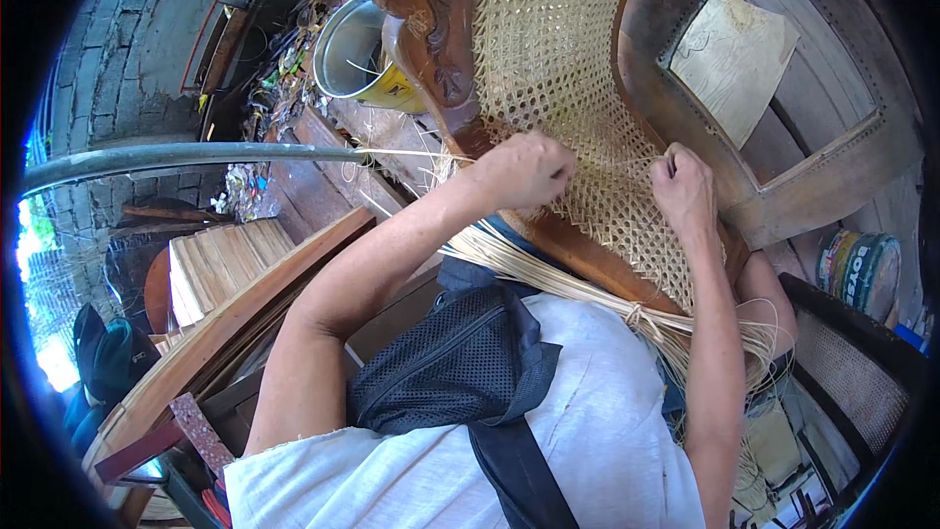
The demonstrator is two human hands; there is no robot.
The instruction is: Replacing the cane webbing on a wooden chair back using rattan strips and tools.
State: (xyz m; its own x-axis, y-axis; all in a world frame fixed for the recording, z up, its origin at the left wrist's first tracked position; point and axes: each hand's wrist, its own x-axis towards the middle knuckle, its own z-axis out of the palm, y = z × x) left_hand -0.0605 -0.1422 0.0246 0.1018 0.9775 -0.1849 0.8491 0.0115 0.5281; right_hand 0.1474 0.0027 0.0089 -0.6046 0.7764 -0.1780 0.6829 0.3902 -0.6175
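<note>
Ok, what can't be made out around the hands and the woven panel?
All in the head view:
Left hand: fingertips, hidden by the hand itself.
Right hand: any strand it holds, too thin to trace against the woven panel.
Carved wooden frame: top, cut off by the upper edge.
Strip bundle: partly hidden behind the right forearm.

The clearest lettering stands on the round can (860, 274) toward the right edge: a single row of large, pale capitals running across its dark green side, with patches of other colours next to them. The yellow outer wall of the bucket (388, 91) at upper left carries a dark mark, perhaps print, too small and slanted to make out.
</note>
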